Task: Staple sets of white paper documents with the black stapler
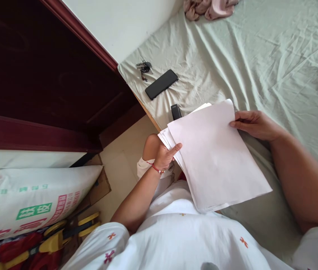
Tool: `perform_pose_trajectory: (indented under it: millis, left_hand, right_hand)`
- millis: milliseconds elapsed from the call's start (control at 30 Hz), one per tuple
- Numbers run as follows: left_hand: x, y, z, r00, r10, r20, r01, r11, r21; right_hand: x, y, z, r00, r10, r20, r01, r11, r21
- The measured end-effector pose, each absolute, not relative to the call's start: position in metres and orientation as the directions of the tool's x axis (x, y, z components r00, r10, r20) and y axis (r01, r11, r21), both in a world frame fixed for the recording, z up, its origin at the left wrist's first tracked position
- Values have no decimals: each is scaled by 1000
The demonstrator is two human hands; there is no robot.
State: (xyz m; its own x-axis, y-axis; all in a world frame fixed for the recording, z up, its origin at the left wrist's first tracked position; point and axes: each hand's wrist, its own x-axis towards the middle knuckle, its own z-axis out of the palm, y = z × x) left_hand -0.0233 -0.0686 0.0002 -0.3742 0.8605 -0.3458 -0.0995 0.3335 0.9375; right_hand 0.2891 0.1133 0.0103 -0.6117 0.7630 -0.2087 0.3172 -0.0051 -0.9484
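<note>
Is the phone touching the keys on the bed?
Apart. The head view shows bare sheet between the phone and the keys.

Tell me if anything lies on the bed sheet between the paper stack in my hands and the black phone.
Yes. A small dark object lies on the sheet just past the top edge of the paper stack, between it and the phone. Both the left hand and right hand grip the stack.

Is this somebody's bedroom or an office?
Most likely a bedroom at home. The sheaf of paper is held over a bed with a rumpled green sheet, a phone and keys lie on it, and a dark wooden door stands beside.
</note>
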Motion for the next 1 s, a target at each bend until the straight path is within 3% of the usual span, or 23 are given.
perform_pose_trajectory:
  millis: [233,500,1000]
  left_hand:
    - [-22,-67,-1,-384,859,-338,-84,332,939]
    - [-23,-68,-1,-400,848,-348,-118,329,937]
    - [-23,-68,2,-361,861,-359,-111,343,933]
  right_hand:
    - [282,109,12,-495,855,-158,218,-54,-974]
    - [289,110,15,-602,778,-176,321,34,-947]
    - [286,112,26,-705,702,-98,311,182,-933]
